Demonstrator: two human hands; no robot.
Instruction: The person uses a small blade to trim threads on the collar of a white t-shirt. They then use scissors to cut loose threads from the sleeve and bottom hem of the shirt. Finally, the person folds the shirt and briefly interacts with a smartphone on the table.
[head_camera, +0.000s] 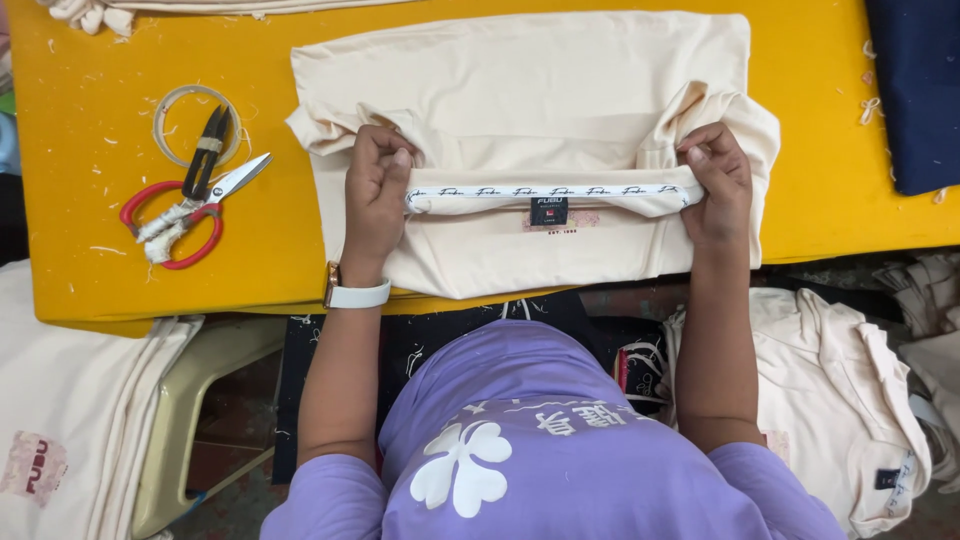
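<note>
The left hand (378, 175) is clenched on the left end of the collar (545, 197) of a cream shirt (530, 90), fingers curled under and knuckles up, with a white watch (355, 295) on the wrist. The right hand (715, 180) grips the collar's right end the same way, so the collar band is pulled out straight and taut between the two fists. A dark label (548, 210) hangs from the middle of the collar, on its near side. The shirt lies flat and folded on the yellow table (80, 230), reaching from the collar toward the far edge, with bunched cloth just outside each hand. Left of the shirt, well apart from it, red-handled scissors (190, 215) lie on the table, their blades pointing toward the shirt; black snips (205, 150) rest just beyond them, across a clear tape ring (170, 105). Thread scraps dot the tabletop around these. Right of the shirt, at the table's far corner, is a dark blue cloth (920, 90). Nearer than the shirt, below the table's edge, is the person's purple top (540, 440). Another cream shirt (830, 390) is heaped right of it, and a stack of cream cloth (70, 420) sits to its left beside a beige stool (195, 400).
</note>
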